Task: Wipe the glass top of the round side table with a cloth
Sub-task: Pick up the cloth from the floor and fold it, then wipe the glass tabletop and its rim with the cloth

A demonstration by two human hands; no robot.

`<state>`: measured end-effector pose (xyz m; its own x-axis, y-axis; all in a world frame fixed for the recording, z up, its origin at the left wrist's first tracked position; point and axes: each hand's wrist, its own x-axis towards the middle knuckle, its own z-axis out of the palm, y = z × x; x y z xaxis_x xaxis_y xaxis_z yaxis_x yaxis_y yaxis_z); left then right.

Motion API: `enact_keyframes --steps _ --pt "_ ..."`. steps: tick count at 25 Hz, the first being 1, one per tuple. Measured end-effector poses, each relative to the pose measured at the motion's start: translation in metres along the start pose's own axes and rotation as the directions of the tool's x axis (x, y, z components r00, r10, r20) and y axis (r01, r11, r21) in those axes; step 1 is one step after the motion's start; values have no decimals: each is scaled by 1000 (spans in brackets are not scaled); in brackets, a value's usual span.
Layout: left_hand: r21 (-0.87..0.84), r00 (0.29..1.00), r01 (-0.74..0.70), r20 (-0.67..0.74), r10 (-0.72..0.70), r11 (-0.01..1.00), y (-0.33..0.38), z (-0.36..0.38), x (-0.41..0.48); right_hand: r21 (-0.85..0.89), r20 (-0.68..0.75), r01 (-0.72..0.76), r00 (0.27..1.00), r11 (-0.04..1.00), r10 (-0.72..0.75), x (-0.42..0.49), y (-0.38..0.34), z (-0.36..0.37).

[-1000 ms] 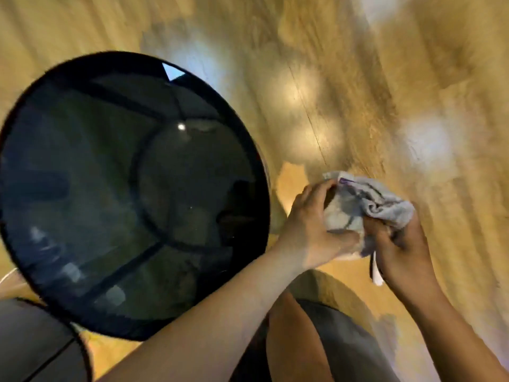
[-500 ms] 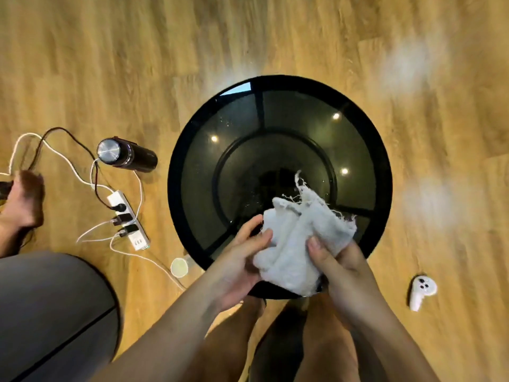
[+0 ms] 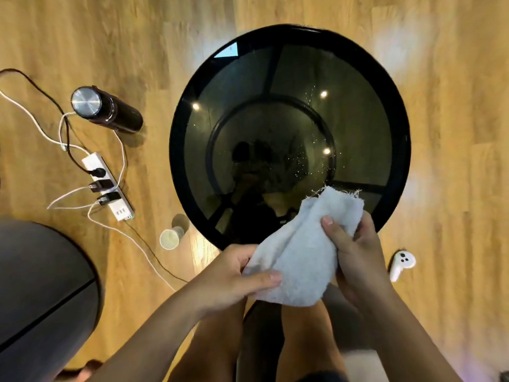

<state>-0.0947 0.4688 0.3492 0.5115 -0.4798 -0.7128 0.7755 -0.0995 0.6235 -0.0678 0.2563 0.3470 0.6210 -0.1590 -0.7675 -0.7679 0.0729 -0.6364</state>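
The round side table (image 3: 396, 128) has a black rim and a dark glass top with small specks near its right middle. It stands on the wooden floor, straight below me. A white frayed cloth (image 3: 303, 255) is held above the table's near edge. My left hand (image 3: 228, 277) grips the cloth's lower left part. My right hand (image 3: 355, 252) grips its right side, thumb on top. The cloth hides part of the near rim.
On the floor to the left lie a dark flask (image 3: 107, 110), a white power strip (image 3: 107, 186) with several cables, and a small cup (image 3: 169, 238). A white controller (image 3: 400, 264) lies at the right. A grey round seat (image 3: 41, 285) fills the lower left.
The view has swung from the floor at the table's right to straight over the table. Both hands have kept the cloth and spread it wider, left hand lower.
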Motion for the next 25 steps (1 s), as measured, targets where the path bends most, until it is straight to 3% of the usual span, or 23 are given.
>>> enact_keyframes --steps 2,4,5,7,9,11,13,15,16,18,19,20,22,25 --pt "80 997 -71 -14 73 994 4 5 6 -262 -86 59 993 963 -84 7 6 -11" --pt "26 993 -103 -48 104 994 13 14 13 -493 33 234 967 838 -251 5 8 -22" --pt "-40 991 -106 -87 102 994 16 17 17 -479 184 329 944 814 -273 -1 10 -25" --pt "-164 976 -129 -198 96 978 23 21 20 -257 436 303 884 918 -169 -18 13 -19" --pt "-299 962 -129 -270 46 946 21 24 23 -207 480 307 859 929 -177 -28 21 -6" --pt "-333 945 -111 -326 -4 936 16 28 28 -235 409 375 875 897 -259 -27 25 0" --pt "-138 880 -137 -471 57 981 6 24 33 -308 345 387 897 869 -277 -12 25 -11" --pt "280 754 -116 -600 268 953 -6 6 43 -425 265 429 901 798 -343 22 14 -36" --pt "522 720 -33 -579 382 852 -15 -6 49 -511 207 442 896 737 -394 46 8 -51" --pt "859 790 234 -441 426 455 -33 -26 65 -755 72 351 884 554 -462 95 -3 -73" --pt "910 838 328 -404 367 254 -42 -33 72 -861 8 265 861 434 -509 114 0 -81" --pt "921 866 369 -391 312 127 -51 -36 77 -919 -17 220 809 328 -588 127 8 -86" --pt "924 877 377 -377 297 62 -64 -41 83 -934 18 253 740 253 -672 135 32 -82" --pt "931 869 361 -358 342 59 -69 -44 85 -906 -87 222 733 359 -675 127 62 -59"
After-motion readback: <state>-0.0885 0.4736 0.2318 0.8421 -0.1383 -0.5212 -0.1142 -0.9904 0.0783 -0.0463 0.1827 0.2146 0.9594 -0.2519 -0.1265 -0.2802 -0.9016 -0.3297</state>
